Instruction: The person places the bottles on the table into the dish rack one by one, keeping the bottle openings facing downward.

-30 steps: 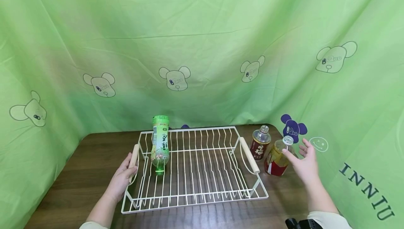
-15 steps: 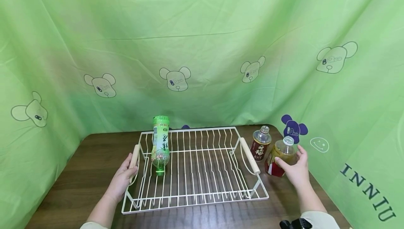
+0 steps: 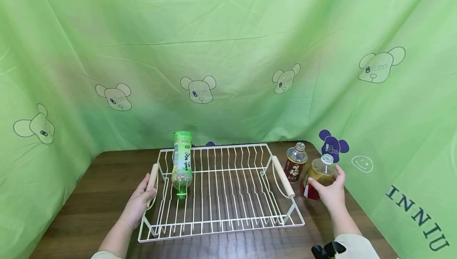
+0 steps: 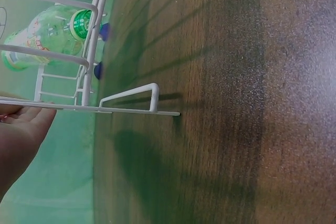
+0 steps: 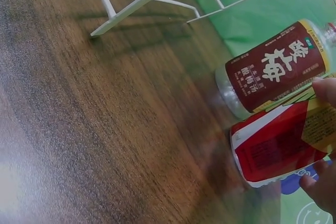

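Observation:
My left hand holds the left wooden handle of a white wire dish rack. A clear plastic bottle with a green label lies on the rack's left side, its green-capped neck towards me. To the right of the rack, my right hand grips a bottle with a red and yellow label, thumb on the near side and fingers round the far side. That bottle stands upright on the table; its base shows in the right wrist view. Just beside it stands a plum drink bottle with a dark red label.
The brown wooden table ends at a green cloth hanging behind and at the sides. The rack's right wooden handle lies between the rack and the two standing bottles. A black strap device sits on the right wrist.
My right hand has moved left and in to the red and yellow bottle, and its thumb and fingers have closed round it. The left hand and rack have stayed put.

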Action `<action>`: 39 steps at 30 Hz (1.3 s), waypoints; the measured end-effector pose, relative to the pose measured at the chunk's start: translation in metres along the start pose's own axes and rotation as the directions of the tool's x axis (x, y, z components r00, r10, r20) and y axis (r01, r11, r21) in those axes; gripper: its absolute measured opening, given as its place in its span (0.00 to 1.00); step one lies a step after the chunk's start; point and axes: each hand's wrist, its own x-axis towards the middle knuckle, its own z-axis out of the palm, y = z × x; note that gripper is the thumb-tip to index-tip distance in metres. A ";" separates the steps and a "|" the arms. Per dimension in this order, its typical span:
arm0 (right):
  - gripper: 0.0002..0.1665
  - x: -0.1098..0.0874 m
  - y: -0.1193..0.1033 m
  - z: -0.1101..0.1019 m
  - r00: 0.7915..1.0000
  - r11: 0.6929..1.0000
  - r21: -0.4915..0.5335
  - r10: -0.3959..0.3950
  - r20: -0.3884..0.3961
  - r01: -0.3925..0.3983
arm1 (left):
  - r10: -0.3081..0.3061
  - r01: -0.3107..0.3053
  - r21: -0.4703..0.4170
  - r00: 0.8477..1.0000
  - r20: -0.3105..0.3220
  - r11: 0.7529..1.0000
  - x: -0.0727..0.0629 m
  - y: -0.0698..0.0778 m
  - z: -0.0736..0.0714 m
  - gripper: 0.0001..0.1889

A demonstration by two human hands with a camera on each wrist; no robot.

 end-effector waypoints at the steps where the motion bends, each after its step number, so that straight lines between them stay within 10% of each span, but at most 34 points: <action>1: 0.63 0.000 0.001 0.001 1.000 1.000 0.000 0.000 -0.002 0.000 | 0.000 0.000 0.001 1.000 0.000 1.000 0.000 0.000 0.000 0.37; 39: 0.60 -0.008 -0.051 -0.011 0.997 0.997 -0.017 -0.080 -0.012 0.080 | -0.008 0.008 0.003 1.000 -0.015 1.000 -0.002 0.004 0.002 0.36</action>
